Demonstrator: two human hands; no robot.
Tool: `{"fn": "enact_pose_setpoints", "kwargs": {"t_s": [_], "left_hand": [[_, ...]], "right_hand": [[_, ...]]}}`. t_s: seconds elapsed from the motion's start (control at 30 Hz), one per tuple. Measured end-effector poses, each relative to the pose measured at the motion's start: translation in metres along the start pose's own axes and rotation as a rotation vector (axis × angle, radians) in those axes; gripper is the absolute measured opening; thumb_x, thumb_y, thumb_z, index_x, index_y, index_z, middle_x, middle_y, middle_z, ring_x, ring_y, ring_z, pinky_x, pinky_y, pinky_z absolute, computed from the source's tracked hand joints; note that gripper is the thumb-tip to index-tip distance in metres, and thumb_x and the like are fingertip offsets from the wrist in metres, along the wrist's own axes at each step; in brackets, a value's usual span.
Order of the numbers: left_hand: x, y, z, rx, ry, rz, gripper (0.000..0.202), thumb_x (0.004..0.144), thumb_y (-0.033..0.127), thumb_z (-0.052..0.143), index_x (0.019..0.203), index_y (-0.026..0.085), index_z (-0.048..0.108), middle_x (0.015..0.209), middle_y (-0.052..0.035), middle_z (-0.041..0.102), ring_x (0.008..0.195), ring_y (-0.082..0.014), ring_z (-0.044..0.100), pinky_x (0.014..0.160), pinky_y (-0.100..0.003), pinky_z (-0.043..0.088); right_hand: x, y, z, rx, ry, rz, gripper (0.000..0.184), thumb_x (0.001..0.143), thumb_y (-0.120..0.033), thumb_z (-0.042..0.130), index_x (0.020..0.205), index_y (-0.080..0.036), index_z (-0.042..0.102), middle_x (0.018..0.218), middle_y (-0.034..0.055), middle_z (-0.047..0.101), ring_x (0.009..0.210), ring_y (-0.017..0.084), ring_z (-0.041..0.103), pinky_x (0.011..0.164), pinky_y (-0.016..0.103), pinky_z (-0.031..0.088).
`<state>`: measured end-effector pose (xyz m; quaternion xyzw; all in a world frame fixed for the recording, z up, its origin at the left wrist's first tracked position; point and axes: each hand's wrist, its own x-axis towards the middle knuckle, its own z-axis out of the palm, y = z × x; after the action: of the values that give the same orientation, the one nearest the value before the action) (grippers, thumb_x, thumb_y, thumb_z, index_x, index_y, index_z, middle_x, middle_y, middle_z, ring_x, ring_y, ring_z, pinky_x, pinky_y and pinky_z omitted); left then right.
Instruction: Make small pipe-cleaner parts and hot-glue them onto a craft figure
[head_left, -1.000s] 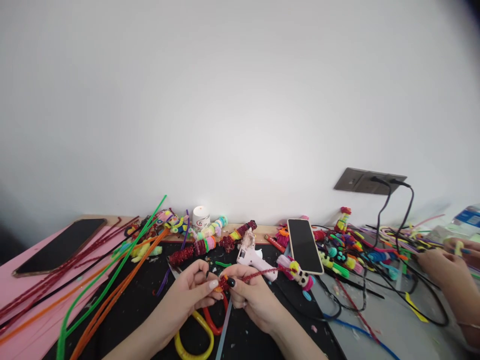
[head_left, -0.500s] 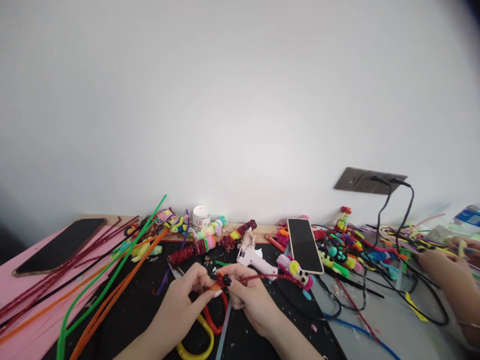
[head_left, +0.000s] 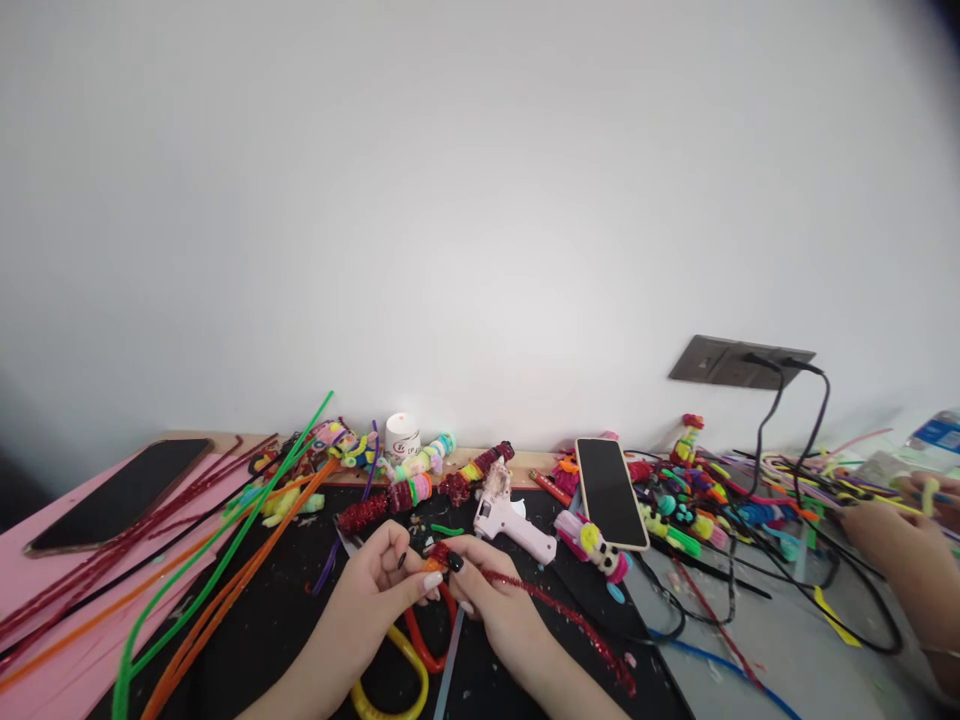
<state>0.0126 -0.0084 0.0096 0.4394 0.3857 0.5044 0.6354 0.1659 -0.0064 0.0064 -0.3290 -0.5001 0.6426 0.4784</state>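
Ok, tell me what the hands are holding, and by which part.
A red-and-orange coil: the left hand pinches its left side, the right hand its right side. A red strand runs out past the right hand.

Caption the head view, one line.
Left hand and right hand pinch a red-orange piece; a red tinsel stem trails right.

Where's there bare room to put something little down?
Mostly bare: black mat between the orange stems and left forearm; grey tabletop in front of the yellow strip. Crowded: along the wall, and around the glue gun and white-edged phone.
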Motion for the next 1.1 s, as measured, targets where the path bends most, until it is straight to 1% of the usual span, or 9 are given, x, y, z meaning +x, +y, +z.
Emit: {"fn": "enact_pose_setpoints", "kwargs": {"t_s": [0.13, 0.3, 0.43, 0.6, 0.73, 0.8, 0.87, 1.0, 1.1], "left_hand": [[-0.001, -0.004, 0.001, -0.097, -0.040, -0.089, 0.037, 0.069, 0.020, 0.072, 0.072, 0.022, 0.036, 0.057, 0.0107, 0.056, 0.057, -0.0078, 0.058, 0.055, -0.017, 0.044], [-0.005, -0.001, 0.007, -0.185, -0.051, -0.215, 0.036, 0.069, 0.021, 0.073, 0.077, 0.022, 0.037, 0.060, 0.0078, 0.061, 0.058, -0.0068, 0.060, 0.055, -0.015, 0.045], [-0.004, 0.001, 0.006, -0.162, -0.042, -0.235, 0.037, 0.068, 0.022, 0.073, 0.076, 0.022, 0.037, 0.061, 0.0061, 0.064, 0.059, -0.0081, 0.062, 0.055, -0.016, 0.045], [0.001, 0.000, -0.001, 0.039, -0.030, -0.110, 0.039, 0.067, 0.023, 0.072, 0.071, 0.023, 0.034, 0.059, 0.0062, 0.066, 0.060, -0.0124, 0.065, 0.056, -0.019, 0.046], [-0.002, 0.002, -0.002, 0.185, -0.020, 0.037, 0.032, 0.072, 0.019, 0.065, 0.070, 0.023, 0.034, 0.070, 0.0053, 0.068, 0.073, -0.0143, 0.066, 0.068, -0.025, 0.050], [-0.004, 0.003, -0.003, 0.305, 0.002, 0.098, 0.027, 0.074, 0.018, 0.062, 0.071, 0.023, 0.036, 0.081, 0.0025, 0.069, 0.081, -0.0166, 0.066, 0.077, -0.031, 0.050], [-0.007, 0.004, -0.003, 0.463, 0.041, 0.168, 0.024, 0.074, 0.018, 0.062, 0.071, 0.023, 0.038, 0.084, 0.0013, 0.069, 0.085, -0.0177, 0.066, 0.081, -0.032, 0.049], [-0.009, 0.001, -0.005, 0.710, 0.070, 0.263, 0.012, 0.074, 0.018, 0.059, 0.080, 0.023, 0.050, 0.085, 0.0002, 0.066, 0.084, -0.0183, 0.064, 0.082, -0.034, 0.049], [-0.010, -0.001, -0.006, 0.801, 0.091, 0.315, 0.018, 0.075, 0.018, 0.057, 0.093, 0.024, 0.056, 0.084, 0.0000, 0.064, 0.082, -0.0191, 0.063, 0.082, -0.035, 0.049]], "right_hand": [[-0.001, -0.004, 0.002, 0.069, -0.048, 0.021, 0.025, 0.079, -0.040, 0.063, 0.090, -0.017, 0.064, 0.052, -0.0078, 0.037, 0.045, 0.005, 0.022, 0.044, 0.021, 0.015], [-0.003, -0.008, 0.003, 0.082, -0.101, 0.055, 0.026, 0.082, -0.038, 0.059, 0.097, -0.017, 0.062, 0.051, -0.0081, 0.035, 0.044, 0.005, 0.022, 0.044, 0.020, 0.013], [-0.002, -0.005, 0.002, 0.089, -0.102, 0.067, 0.023, 0.082, -0.037, 0.059, 0.093, -0.017, 0.060, 0.052, -0.0087, 0.036, 0.044, 0.005, 0.021, 0.043, 0.020, 0.013], [0.000, 0.002, -0.002, -0.013, -0.055, 0.051, 0.020, 0.083, -0.035, 0.059, 0.090, -0.016, 0.057, 0.054, -0.0082, 0.037, 0.047, 0.006, 0.023, 0.044, 0.020, 0.016], [-0.001, 0.004, -0.006, -0.136, -0.027, 0.029, 0.018, 0.085, -0.032, 0.055, 0.091, -0.016, 0.057, 0.057, -0.0072, 0.038, 0.050, 0.007, 0.026, 0.046, 0.021, 0.018], [-0.002, 0.003, -0.005, -0.165, -0.021, 0.022, 0.017, 0.086, -0.032, 0.054, 0.090, -0.015, 0.056, 0.057, -0.0072, 0.038, 0.050, 0.007, 0.027, 0.046, 0.021, 0.019], [-0.003, 0.001, -0.003, -0.174, -0.023, 0.021, 0.017, 0.085, -0.032, 0.054, 0.089, -0.015, 0.055, 0.056, -0.0073, 0.038, 0.050, 0.007, 0.028, 0.047, 0.021, 0.020], [-0.004, -0.002, 0.000, -0.162, -0.044, 0.028, 0.019, 0.085, -0.034, 0.054, 0.087, -0.015, 0.053, 0.054, -0.0084, 0.035, 0.048, 0.007, 0.026, 0.046, 0.021, 0.020], [-0.005, -0.003, 0.002, -0.196, -0.031, 0.019, 0.022, 0.084, -0.038, 0.054, 0.088, -0.016, 0.053, 0.054, -0.0081, 0.036, 0.048, 0.007, 0.028, 0.046, 0.021, 0.022]]}}
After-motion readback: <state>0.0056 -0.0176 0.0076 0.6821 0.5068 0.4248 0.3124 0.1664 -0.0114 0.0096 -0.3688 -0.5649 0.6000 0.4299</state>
